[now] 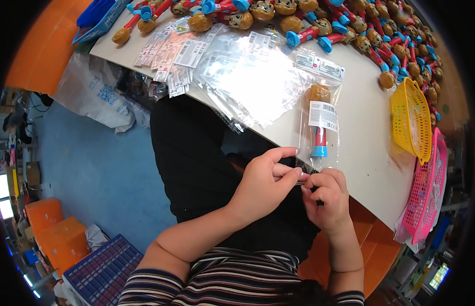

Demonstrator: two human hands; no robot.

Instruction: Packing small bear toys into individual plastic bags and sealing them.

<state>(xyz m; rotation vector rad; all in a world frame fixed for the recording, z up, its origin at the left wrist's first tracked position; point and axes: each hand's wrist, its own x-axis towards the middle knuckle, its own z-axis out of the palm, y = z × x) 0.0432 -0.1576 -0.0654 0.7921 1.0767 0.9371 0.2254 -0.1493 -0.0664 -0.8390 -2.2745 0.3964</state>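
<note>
A clear plastic bag (303, 133) lies at the table's near edge. Inside it is a toy figure (319, 144) with a round brown head, red body and blue base; a white printed label (323, 116) covers its middle. Both hands meet just off the edge, at the bag's near end. On my left hand (270, 178), thumb and middle fingers pinch together while the index finger stretches toward the bag. My right hand (328, 198) is closed, its curled fingertips against the left ones. What is between the fingertips is too small to tell.
Several clear bags (247, 76) and printed cards (168, 51) lie on the white table (372, 168). Many similar toy figures (383, 46) are heaped along the far side. A yellow basket (411, 120) and a pink basket (425, 188) stand at the right edge, a blue basket (102, 25) far left.
</note>
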